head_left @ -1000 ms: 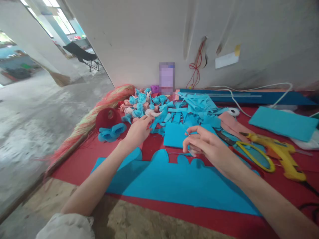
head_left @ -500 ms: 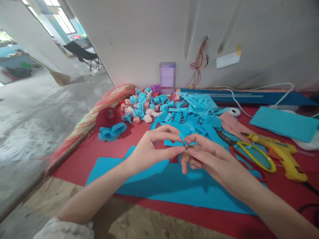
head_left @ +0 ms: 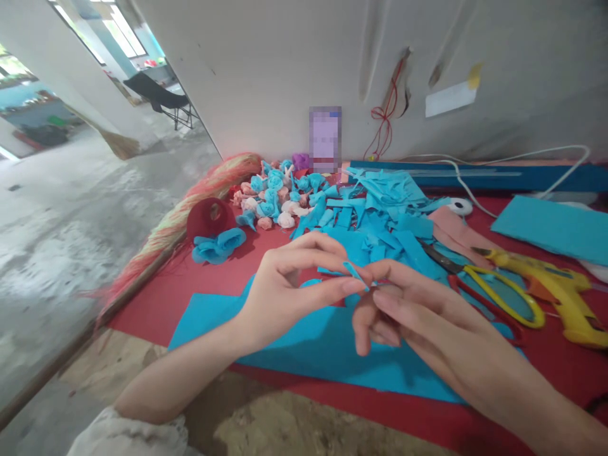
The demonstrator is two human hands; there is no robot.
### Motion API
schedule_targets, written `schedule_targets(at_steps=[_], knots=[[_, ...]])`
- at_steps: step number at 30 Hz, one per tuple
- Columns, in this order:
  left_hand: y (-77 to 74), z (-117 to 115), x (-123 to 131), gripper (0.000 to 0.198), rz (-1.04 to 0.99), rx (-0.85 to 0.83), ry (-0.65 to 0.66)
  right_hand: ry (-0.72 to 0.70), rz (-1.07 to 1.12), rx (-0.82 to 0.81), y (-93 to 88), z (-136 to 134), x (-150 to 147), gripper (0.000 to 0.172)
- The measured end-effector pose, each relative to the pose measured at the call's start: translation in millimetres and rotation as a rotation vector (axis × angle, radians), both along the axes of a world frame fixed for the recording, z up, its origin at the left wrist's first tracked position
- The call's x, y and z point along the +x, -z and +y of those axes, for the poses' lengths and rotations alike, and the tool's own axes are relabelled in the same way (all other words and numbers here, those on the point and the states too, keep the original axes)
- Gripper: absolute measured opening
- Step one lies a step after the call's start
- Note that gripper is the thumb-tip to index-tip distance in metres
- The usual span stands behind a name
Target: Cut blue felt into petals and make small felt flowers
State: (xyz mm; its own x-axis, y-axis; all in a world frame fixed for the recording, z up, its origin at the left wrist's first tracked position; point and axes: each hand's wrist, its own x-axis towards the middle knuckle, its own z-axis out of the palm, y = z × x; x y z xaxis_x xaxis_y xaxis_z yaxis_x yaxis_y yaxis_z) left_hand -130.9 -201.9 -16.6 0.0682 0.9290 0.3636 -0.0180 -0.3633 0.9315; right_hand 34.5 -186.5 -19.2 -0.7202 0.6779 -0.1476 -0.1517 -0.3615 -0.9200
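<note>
My left hand [head_left: 289,288] pinches a small strip of blue crepe paper [head_left: 355,275] between thumb and forefinger. Meeting it from the other side, my right hand [head_left: 422,310] is closed with thumb and forefinger on the same paper strip; its other fingers are curled. Both hands are above a large blue sheet [head_left: 304,361] on the red table cover [head_left: 166,297]. Behind them lies a heap of cut blue paper pieces [head_left: 375,209]. Paper flowers [head_left: 273,196] in blue, pink and white are piled to its left.
Scissors [head_left: 503,294] with a yellow and a red handle lie right of my hands, beside a yellow glue gun [head_left: 560,285]. A red roll [head_left: 209,218] and blue paper rings [head_left: 218,247] sit at left, near a raffia bundle [head_left: 190,196]. A phone [head_left: 325,139] leans on the wall.
The view has shifted slightly, so the table things appear a little further right and higher. Both hands still hold the paper strip, now turned to show more of its flat face.
</note>
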Motion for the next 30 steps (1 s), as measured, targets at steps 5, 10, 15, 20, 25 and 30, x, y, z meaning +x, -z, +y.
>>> schedule_targets(at_steps=[5,10,15,20,25,30], knots=[[-0.8,-0.7,1.9,0.006,0.079,0.035,-0.014,0.021,0.025,-0.004,-0.1,-1.9,-1.2,0.012],[-3.7,-3.8,-2.5,0.018,0.179,0.125,-0.017,0.000,0.026,-0.104,-3.3,-2.7,-0.1,0.015],[-10.8,-4.9,-11.3,0.021,0.348,0.299,-0.084,-0.063,0.018,-0.188,-8.1,-1.0,-1.1,0.014],[-15.2,-5.9,-12.9,0.021,0.489,0.344,-0.088,-0.121,0.003,-0.206,-9.5,-1.4,0.6,0.013],[-16.6,-5.8,-10.7,0.014,0.548,0.363,-0.078,-0.133,-0.006,-0.237,-9.0,-3.0,-0.9,0.013],[-13.1,-7.6,-7.3,0.024,0.386,0.204,-0.027,-0.148,0.002,-0.243,-7.6,-3.0,-1.3,0.016]])
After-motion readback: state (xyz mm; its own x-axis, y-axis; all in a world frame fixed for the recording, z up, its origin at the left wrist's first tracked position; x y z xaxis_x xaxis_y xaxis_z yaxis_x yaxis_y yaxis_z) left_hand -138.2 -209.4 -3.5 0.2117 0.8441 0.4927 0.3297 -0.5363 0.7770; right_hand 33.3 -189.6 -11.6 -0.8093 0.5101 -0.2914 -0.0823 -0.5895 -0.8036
